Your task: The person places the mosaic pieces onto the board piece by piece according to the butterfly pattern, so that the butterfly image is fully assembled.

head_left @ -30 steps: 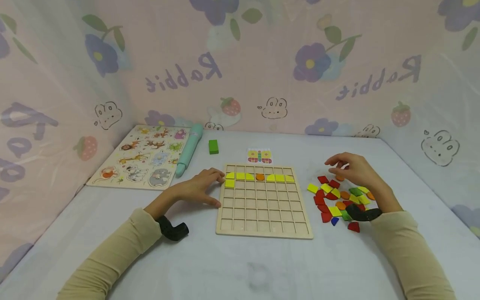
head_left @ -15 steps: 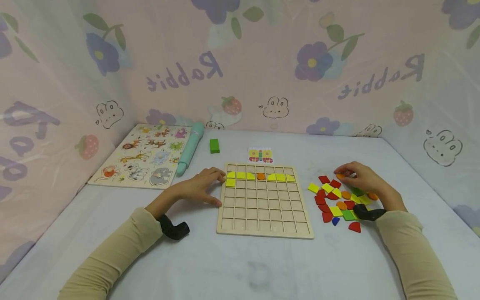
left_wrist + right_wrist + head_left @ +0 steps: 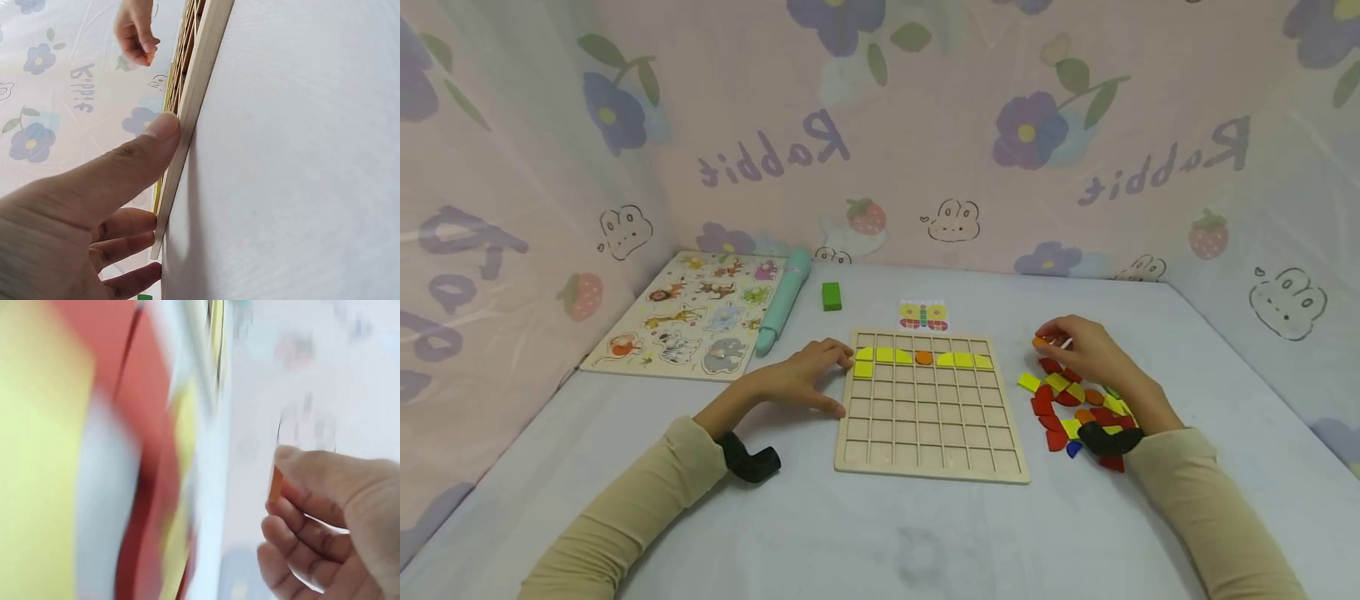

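My right hand [image 3: 1092,357] pinches an orange disc [image 3: 275,481] between thumb and fingers, above the far left side of a pile of coloured wooden pieces. My left hand [image 3: 793,382] rests against the left edge of a wooden grid board [image 3: 931,476], with its thumb [image 3: 164,125] and fingertips touching the rim. Along the board's second row lie yellow pieces [image 3: 886,355], with an orange disc [image 3: 924,357] in the middle. One yellow square [image 3: 862,370] sits below the row's left end. Behind the board lies a small butterfly picture card [image 3: 923,316].
Red [image 3: 1043,406], yellow, orange, green and blue pieces spread over the table right of the board. An animal puzzle board [image 3: 647,345] and a teal pen-like stick [image 3: 784,302] lie at the back left. Near them stands a green block [image 3: 831,297]. Patterned cloth walls surround the table.
My right hand has taken an orange disc from the far side of the pile and moved left with it, toward the board. The left hand stays at the board's edge.
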Motion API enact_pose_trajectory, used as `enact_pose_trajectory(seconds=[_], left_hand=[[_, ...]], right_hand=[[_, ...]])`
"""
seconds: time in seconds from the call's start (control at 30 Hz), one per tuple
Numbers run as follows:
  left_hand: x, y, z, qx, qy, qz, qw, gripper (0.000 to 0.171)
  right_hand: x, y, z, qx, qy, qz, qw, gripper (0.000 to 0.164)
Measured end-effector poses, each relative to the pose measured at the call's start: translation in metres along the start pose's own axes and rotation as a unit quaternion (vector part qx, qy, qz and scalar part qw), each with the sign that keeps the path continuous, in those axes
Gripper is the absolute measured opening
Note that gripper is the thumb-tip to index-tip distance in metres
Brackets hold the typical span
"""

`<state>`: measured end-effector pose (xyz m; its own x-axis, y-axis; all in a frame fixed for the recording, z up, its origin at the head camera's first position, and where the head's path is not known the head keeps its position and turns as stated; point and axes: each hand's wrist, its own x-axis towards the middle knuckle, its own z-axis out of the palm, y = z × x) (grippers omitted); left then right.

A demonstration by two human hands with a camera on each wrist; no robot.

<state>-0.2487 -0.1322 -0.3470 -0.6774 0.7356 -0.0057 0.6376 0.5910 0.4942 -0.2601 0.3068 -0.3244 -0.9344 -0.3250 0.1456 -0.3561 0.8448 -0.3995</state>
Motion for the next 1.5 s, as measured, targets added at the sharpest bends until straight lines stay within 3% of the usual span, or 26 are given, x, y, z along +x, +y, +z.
enact_pose_trajectory(seconds=[0.2, 0.43, 0.63, 0.77, 1.0, 1.5], left_hand=[[0.0, 0.001, 0.0, 0.0, 0.002, 0.001, 1.0, 0.063], [0.0, 0.001, 0.002, 0.0, 0.006, -0.001, 1.0, 0.062], [0.0, 0.003, 0.001, 0.0, 0.005, -0.004, 1.0, 0.062], [0.0, 0.004, 0.0, -0.002, 0.003, -0.004, 1.0, 0.063], [0.001, 0.0, 0.001, 0.003, 0.003, -0.002, 1.0, 0.063], [0.001, 0.002, 0.0, -0.004, 0.004, 0.0, 1.0, 0.062]], right_hand=[[0.018, -0.06, 0.02, 0.013, 0.01, -0.111, 0.994, 0.021], [0.039, -0.118, 0.049, 0.038, -0.003, -0.194, 0.98, 0.02], [0.054, -0.149, 0.072, 0.023, -0.019, -0.24, 0.97, 0.017], [0.063, -0.156, 0.083, 0.018, -0.044, -0.238, 0.97, 0.013], [0.07, -0.154, 0.095, 0.056, -0.079, -0.216, 0.971, 0.019], [0.071, -0.152, 0.1, 0.059, -0.085, -0.206, 0.973, 0.018]])
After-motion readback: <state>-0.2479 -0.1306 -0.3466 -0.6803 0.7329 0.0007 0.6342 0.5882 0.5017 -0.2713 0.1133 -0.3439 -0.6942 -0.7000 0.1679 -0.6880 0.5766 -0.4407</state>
